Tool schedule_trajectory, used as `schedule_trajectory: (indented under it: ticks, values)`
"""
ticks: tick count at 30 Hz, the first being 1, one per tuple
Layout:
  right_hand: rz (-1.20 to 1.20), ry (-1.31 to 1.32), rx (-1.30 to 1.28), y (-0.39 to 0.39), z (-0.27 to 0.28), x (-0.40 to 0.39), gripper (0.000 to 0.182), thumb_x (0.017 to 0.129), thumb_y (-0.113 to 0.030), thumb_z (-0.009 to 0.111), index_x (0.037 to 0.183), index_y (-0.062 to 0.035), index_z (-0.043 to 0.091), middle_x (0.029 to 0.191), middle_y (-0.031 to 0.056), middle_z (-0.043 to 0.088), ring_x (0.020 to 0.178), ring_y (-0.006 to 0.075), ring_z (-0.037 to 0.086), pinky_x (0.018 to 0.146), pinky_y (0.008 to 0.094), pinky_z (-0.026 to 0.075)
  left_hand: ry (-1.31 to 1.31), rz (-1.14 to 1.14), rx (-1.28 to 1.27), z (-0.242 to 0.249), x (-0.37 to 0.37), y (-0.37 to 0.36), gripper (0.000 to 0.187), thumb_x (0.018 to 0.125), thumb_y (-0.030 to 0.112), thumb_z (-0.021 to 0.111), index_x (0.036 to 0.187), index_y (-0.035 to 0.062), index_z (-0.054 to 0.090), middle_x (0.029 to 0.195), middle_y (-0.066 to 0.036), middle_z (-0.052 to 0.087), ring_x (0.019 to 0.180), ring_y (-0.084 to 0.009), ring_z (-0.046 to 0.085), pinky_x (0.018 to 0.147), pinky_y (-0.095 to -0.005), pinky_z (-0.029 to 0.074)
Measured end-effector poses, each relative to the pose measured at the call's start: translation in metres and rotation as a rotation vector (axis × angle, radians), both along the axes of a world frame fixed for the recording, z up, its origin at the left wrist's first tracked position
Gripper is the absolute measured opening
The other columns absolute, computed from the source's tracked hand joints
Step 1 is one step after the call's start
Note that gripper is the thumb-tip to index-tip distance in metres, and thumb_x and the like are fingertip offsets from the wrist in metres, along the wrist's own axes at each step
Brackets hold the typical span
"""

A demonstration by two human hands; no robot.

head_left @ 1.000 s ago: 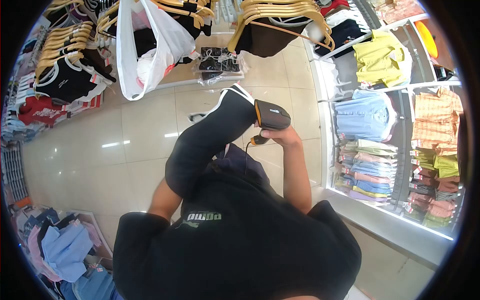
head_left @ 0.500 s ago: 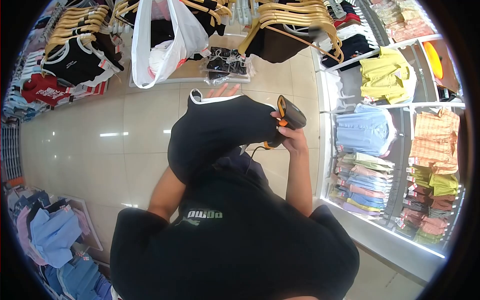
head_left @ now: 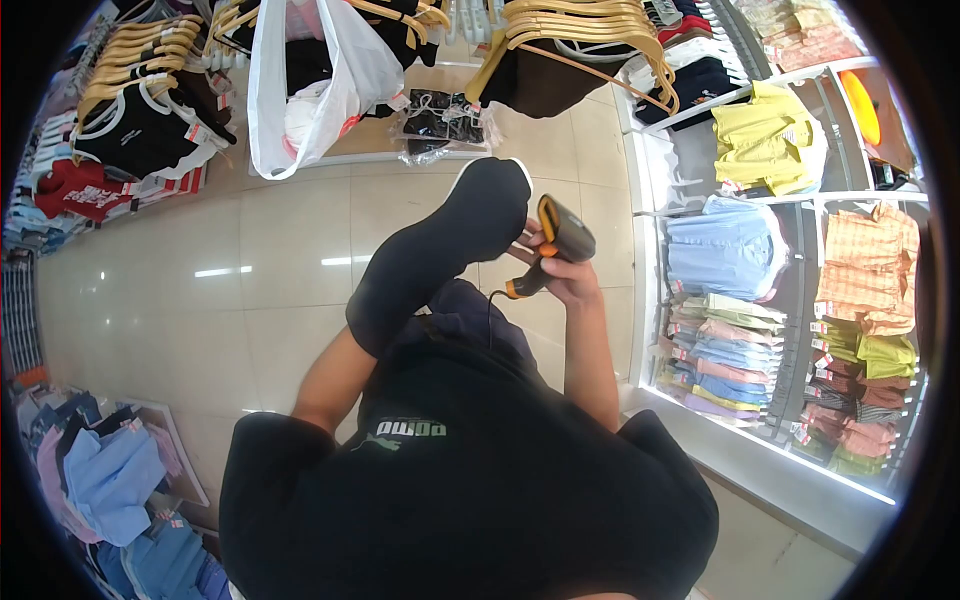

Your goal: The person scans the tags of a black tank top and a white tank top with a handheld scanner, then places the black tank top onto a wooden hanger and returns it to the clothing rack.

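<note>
A black garment with white trim (head_left: 440, 235) is draped over my left forearm and hides my left hand. My right hand (head_left: 568, 280) is wrapped round a dark handheld scanner with orange parts (head_left: 568, 232), its cable hanging down toward my waist. Some fingers of my right hand reach to the garment's right edge, beside the scanner. Whether those fingers pinch the cloth is unclear.
Ahead hang a white plastic bag (head_left: 320, 95) and wooden hangers (head_left: 580, 30), with a plastic-wrapped dark packet (head_left: 440, 120) near them. Lit shelves of shirts (head_left: 728, 250) line the right. Clothes racks (head_left: 140, 125) stand at the left, folded denim (head_left: 120, 480) at the lower left.
The black garment has swung from lying across to slanting up and to the right, and bunched. My left fingers, seen before, are now hidden. The scanner has shifted slightly left.
</note>
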State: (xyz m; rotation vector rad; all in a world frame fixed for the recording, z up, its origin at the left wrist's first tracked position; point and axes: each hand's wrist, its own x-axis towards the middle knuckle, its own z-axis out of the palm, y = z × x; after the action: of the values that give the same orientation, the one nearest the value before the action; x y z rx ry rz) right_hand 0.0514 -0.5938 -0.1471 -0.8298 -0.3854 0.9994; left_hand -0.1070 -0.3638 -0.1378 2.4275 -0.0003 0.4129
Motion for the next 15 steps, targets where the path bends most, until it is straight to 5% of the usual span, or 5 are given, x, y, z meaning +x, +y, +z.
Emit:
schedule_trajectory:
  ticks: [2, 5, 10, 15]
  values:
    - [0.058, -0.073, -0.143, -0.016, -0.024, 0.003, 0.053, 0.069, 0.012, 0.074, 0.119, -0.0004, 0.063, 0.120, 0.0162, 0.067, 0.115, 0.0267, 0.062, 0.101, 0.0433, 0.048, 0.016, -0.008, -0.011, -0.002, 0.000, 0.000, 0.052, 0.090, 0.039, 0.061, 0.136, 0.0165, 0.054, 0.143, -0.010, 0.050, 0.134, -0.0269, 0.045, 0.110, -0.0442, 0.035]
    - [0.093, -0.117, -0.213, -0.005, 0.017, -0.011, 0.058, 0.068, 0.014, 0.074, 0.123, -0.0001, 0.061, 0.121, 0.0155, 0.067, 0.113, 0.0259, 0.063, 0.097, 0.0361, 0.049, 0.040, -0.020, -0.025, -0.002, 0.000, 0.000, 0.052, 0.089, 0.038, 0.062, 0.135, 0.0159, 0.054, 0.140, -0.010, 0.051, 0.131, -0.0270, 0.046, 0.108, -0.0438, 0.037]
    - [-0.054, -0.102, -0.048, -0.025, -0.005, 0.005, 0.070, 0.073, 0.006, 0.071, 0.139, 0.0005, 0.049, 0.129, 0.0183, 0.062, 0.120, 0.0290, 0.058, 0.101, 0.0412, 0.048, 0.067, -0.034, -0.020, 0.002, 0.007, 0.004, 0.051, 0.088, 0.037, 0.064, 0.133, 0.0150, 0.056, 0.137, -0.010, 0.054, 0.128, -0.0273, 0.049, 0.106, -0.0430, 0.038]
    - [-0.039, -0.002, -0.095, -0.007, 0.000, 0.025, 0.071, 0.072, 0.005, 0.073, 0.138, -0.0010, 0.050, 0.128, 0.0152, 0.063, 0.121, 0.0298, 0.057, 0.106, 0.0428, 0.046, 0.111, -0.054, 0.005, 0.008, 0.019, 0.004, 0.050, 0.087, 0.035, 0.066, 0.131, 0.0141, 0.057, 0.133, -0.011, 0.056, 0.124, -0.0276, 0.051, 0.103, -0.0423, 0.040]
